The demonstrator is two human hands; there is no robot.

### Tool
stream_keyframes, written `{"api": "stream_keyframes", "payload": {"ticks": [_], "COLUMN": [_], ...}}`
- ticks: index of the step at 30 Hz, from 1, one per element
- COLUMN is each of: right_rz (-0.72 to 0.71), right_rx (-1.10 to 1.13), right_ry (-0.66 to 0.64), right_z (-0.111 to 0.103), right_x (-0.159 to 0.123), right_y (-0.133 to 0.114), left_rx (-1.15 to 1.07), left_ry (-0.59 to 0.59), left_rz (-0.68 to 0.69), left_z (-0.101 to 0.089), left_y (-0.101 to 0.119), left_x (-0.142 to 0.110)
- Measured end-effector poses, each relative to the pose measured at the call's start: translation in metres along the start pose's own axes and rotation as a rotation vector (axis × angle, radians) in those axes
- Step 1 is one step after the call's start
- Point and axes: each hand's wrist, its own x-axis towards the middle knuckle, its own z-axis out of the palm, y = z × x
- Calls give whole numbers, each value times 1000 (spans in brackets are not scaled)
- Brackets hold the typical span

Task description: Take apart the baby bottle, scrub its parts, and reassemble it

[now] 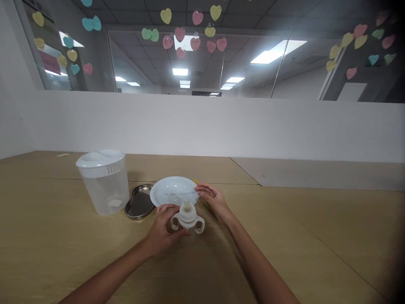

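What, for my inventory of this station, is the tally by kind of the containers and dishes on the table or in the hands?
Lidded bucket: 1
Kidney-shaped metal tray: 1
White bowl: 1
Two-handled bottle, in the left hand: 1
Total: 4

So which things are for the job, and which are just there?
For the job, it seems:
two-handled bottle, in the left hand
thin stick, in the right hand
white bowl, near both hands

Just there, probably:
lidded bucket
metal tray
heart-shaped notes on the window
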Motion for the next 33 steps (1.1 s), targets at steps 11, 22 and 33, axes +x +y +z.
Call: {"api": "stream_keyframes", "payload": {"ticks": [11,22,33], "right_rz": [-41,119,105], "right_rx": [-131,-102,59], "right_ry": [-29,-534,-236], "right_z": [-4,16,13], "right_x": [-1,-15,-14], "right_y": [-8,-25,-24], "left_rx": [13,34,39], "left_ry": [7,-21,-35], "left_rz": [2,-5,2], "left_z": [-2,-3,-4], "left_y": [-2,-5,0], "left_x": [0,0,2]}}
